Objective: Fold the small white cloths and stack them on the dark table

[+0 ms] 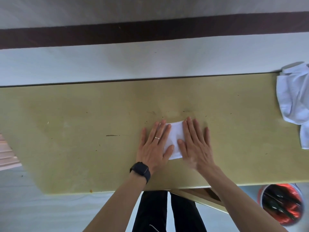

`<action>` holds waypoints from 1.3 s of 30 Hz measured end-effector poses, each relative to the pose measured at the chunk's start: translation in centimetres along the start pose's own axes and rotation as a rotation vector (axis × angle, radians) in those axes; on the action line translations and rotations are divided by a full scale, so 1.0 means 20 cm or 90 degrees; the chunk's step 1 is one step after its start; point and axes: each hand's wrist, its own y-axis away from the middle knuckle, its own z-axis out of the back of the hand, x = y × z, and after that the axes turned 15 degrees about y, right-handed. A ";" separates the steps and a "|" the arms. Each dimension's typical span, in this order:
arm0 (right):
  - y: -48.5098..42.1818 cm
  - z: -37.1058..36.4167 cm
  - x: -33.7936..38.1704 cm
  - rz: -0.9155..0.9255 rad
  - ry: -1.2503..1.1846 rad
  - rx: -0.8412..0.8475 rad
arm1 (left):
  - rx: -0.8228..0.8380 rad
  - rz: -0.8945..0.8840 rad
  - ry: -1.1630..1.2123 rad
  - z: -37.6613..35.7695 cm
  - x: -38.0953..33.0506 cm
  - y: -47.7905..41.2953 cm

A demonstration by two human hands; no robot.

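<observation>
A small white cloth [175,136], folded into a narrow rectangle, lies flat on the yellowish table [83,131] near its front edge. My left hand [155,144] rests flat on the cloth's left side, fingers spread, with a ring and a dark watch on that wrist. My right hand [195,143] presses flat on its right side. Both palms face down and grip nothing. A loose pile of white cloths [294,101] sits at the table's far right edge.
A round red and black container [282,205] stands on the floor below the table's right front. My dark trousers [167,211] show under the front edge. A white wall with a dark stripe [150,30] runs behind the table.
</observation>
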 end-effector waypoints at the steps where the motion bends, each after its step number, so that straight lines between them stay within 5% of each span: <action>1: 0.00 0.00 0.00 -0.001 -0.005 0.003 | -0.002 -0.001 -0.004 0.00 0.00 0.00; 6: 0.03 0.07 0.00 -0.035 -0.106 -0.046 | -0.025 -0.002 0.036 0.02 -0.03 0.02; 9: 0.03 0.17 0.00 -0.229 -0.230 -0.066 | -0.125 0.145 0.096 0.07 -0.13 0.04; 14: -0.05 0.27 0.03 -0.370 -0.304 0.063 | -0.171 0.489 0.292 0.15 -0.31 -0.04; 22: -0.16 0.41 0.04 -0.431 -0.390 0.249 | -0.200 0.674 0.464 0.18 -0.36 -0.17; 29: -0.11 0.43 -0.03 -0.362 -0.546 0.219 | -0.207 0.655 0.621 0.23 -0.38 -0.14; 33: -0.03 0.59 -0.08 -0.258 -0.664 0.123 | -0.269 0.517 0.761 0.42 -0.45 0.00; 39: 0.09 1.14 -0.03 0.025 -0.610 -0.032 | -0.356 0.307 0.715 0.95 -0.64 0.38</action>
